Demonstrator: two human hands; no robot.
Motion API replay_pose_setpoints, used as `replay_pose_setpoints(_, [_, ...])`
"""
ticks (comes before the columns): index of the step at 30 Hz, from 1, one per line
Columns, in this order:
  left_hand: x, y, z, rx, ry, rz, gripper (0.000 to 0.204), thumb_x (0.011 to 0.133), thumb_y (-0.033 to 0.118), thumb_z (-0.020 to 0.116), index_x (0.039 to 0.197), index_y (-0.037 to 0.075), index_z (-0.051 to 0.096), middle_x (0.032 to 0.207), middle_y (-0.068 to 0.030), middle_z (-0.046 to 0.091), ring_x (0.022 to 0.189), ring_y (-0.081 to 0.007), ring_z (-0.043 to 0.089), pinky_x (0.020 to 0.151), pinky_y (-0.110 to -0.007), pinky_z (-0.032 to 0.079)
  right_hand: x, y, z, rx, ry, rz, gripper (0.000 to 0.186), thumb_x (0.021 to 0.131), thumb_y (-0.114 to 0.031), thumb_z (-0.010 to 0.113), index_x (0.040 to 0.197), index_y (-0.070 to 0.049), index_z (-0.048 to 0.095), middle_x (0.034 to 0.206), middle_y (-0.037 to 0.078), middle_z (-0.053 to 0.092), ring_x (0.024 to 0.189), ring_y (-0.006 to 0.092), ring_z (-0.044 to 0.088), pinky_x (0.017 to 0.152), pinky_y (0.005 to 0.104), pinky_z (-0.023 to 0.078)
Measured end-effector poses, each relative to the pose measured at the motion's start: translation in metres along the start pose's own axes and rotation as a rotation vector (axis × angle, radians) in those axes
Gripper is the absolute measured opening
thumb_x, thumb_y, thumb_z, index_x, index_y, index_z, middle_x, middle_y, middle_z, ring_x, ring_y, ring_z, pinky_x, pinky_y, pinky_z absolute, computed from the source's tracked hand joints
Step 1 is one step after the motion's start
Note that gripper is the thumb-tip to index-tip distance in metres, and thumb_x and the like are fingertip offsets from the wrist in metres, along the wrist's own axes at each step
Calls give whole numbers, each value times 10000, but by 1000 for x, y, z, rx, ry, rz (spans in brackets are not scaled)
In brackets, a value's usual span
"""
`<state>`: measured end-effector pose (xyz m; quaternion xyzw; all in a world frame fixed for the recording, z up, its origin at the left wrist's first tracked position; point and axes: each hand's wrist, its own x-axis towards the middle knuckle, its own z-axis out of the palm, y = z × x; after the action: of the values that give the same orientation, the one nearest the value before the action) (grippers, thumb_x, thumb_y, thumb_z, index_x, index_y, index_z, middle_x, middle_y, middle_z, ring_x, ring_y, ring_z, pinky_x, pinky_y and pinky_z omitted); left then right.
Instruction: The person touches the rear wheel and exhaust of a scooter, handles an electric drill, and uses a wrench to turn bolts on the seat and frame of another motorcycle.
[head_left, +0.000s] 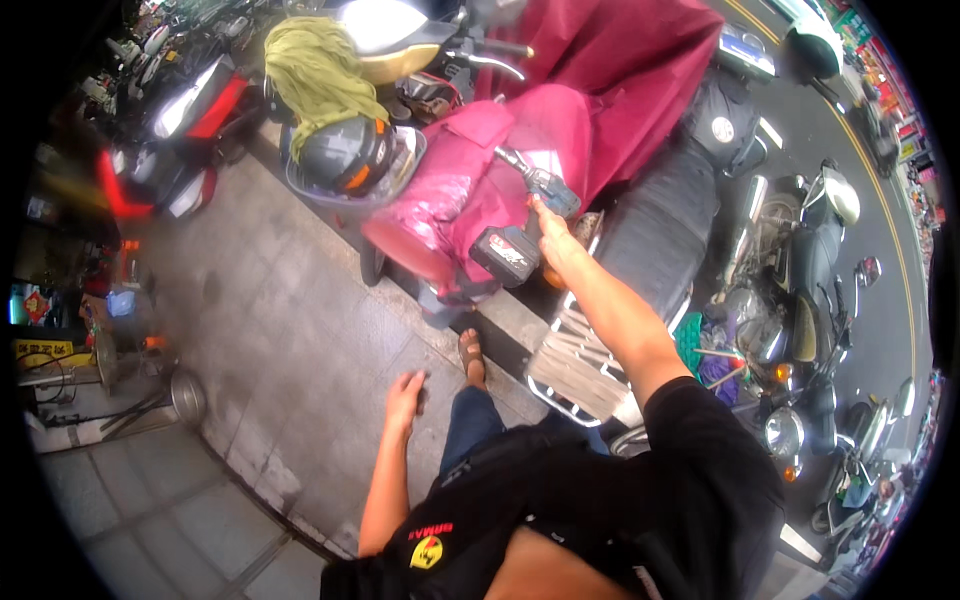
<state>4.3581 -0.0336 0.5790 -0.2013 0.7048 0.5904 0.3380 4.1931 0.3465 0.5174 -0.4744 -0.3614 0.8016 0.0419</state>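
Note:
My right hand (550,228) is closed around the handle of a cordless impact wrench (548,188). Its long silver nose points up and left, and its black battery block (505,255) hangs at the lower end. The tool is held over a scooter draped in dark red covers (470,170), beside a long black motorcycle seat (655,235). My left hand (406,392) hangs low over the pavement, fingers loosely bent and apart, with nothing visible in it.
A grey basket (405,185) holds a dark helmet (345,155) under a yellow-green cloth (325,75). A slatted rack (580,365) is near my right leg. More motorcycles (800,300) line the road to the right; a red scooter (205,115) stands left. Grey paving (290,290) spreads left of my foot.

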Motion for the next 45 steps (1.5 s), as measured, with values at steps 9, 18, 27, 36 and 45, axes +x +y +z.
replay_pose_setpoints(9, [25,-30,-136,51,226,-318,248,849,265,546,933,38,599,585,-33,499,399,-100,394,338,-250,300,112,3,58,-92,206,-152,285,769,-391,665,823,-111,669,846,94,621,767,204,552,639,387,463])
replay_pose_setpoints(18, [86,58,-77,237,-37,-117,329,836,296,565,1019,23,592,620,-55,524,449,-112,424,381,-250,332,122,-29,80,-559,113,-290,455,786,-503,569,922,-81,670,928,153,631,801,249,604,718,364,462])
replay_pose_setpoints(27, [94,35,-28,342,-366,-251,300,846,292,562,997,35,597,648,-42,557,411,-71,379,364,-227,308,48,-51,19,-1370,-9,-566,748,795,-631,362,1061,46,536,1019,265,568,977,377,551,825,445,438])
replay_pose_setpoints(36, [116,2,132,547,-645,-90,461,853,425,533,1085,28,564,875,-87,610,756,-152,490,664,-274,384,-178,32,-176,-868,885,-864,350,837,-316,546,860,32,518,882,191,541,848,342,522,769,408,401])
replay_pose_setpoints(45, [90,-21,188,607,-513,-99,399,876,438,493,956,59,591,653,-4,531,433,-77,399,378,-249,318,-224,171,-294,208,436,64,674,881,-531,356,1226,43,429,1220,200,485,1074,309,509,920,344,382])
